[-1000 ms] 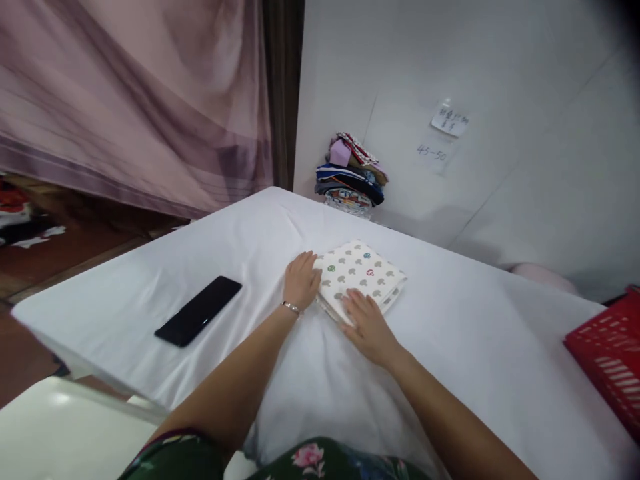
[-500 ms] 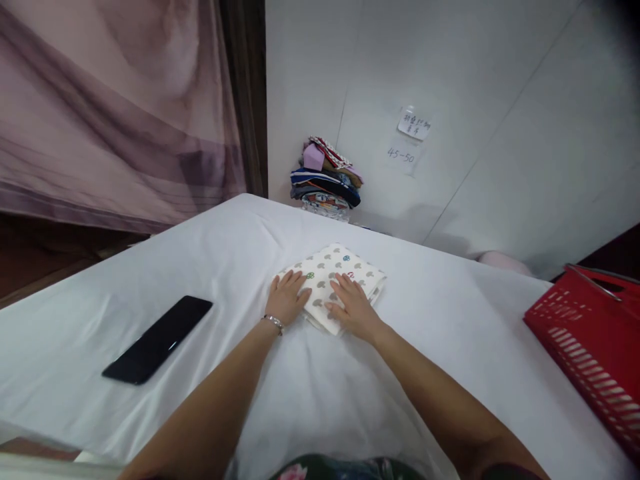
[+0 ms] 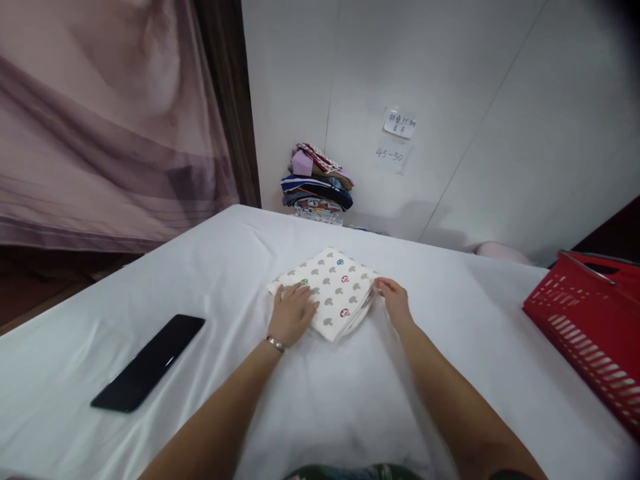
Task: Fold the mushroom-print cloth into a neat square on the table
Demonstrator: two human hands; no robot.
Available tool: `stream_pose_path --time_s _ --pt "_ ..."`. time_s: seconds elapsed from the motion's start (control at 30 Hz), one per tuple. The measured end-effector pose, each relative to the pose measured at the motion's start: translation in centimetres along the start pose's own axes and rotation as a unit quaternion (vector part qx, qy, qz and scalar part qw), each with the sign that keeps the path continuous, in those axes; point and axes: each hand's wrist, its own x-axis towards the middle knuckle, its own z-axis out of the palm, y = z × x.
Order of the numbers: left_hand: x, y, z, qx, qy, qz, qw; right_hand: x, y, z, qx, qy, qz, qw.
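Note:
A folded white cloth printed with small grey, red and green mushroom shapes lies in the middle of a table covered by a white sheet. My left hand rests flat on the cloth's near left part, fingers stretched out. My right hand is at the cloth's right edge, fingers curled against the stacked folds there; whether it grips them I cannot tell.
A black phone lies on the sheet at the left. A red plastic basket stands at the right edge. A pile of folded clothes sits at the far side against the white wall. A pink curtain hangs at the left.
My right hand slid off the top of the cloth to its right edge. My left hand stayed on the cloth's left part. The view shifted slightly to the right.

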Motion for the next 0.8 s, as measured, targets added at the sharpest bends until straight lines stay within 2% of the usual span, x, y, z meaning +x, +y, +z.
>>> stream_pose_path --time_s 0.1,0.2,0.37,0.57,0.7,0.8 --pt "-0.9 3.4 0.0 -0.024 -0.026 0.081 0.996 1.4 1.1 -1.7 0.029 0.025 0.041 0.998" --pt "-1.7 5.5 0.8 -0.027 -0.044 0.118 0.992 2.2 2.2 -1.7 0.052 0.032 0.065 0.996" --pt "-2.0 5.7 1.6 -0.019 -0.037 0.114 0.993 3.7 3.3 -1.0 0.041 0.037 0.073 0.996" --pt "-1.7 5.8 1.6 -0.036 -0.025 0.076 0.996 6.1 4.1 -1.0 -0.023 0.018 0.036 0.999" --pt "-1.4 6.4 1.3 -0.012 -0.055 0.066 0.996 6.4 4.7 -0.8 -0.038 -0.032 0.022 0.999" --pt "-0.1 7.5 0.7 0.03 -0.109 0.04 0.993 6.3 4.9 -0.7 -0.034 -0.053 0.014 0.998"
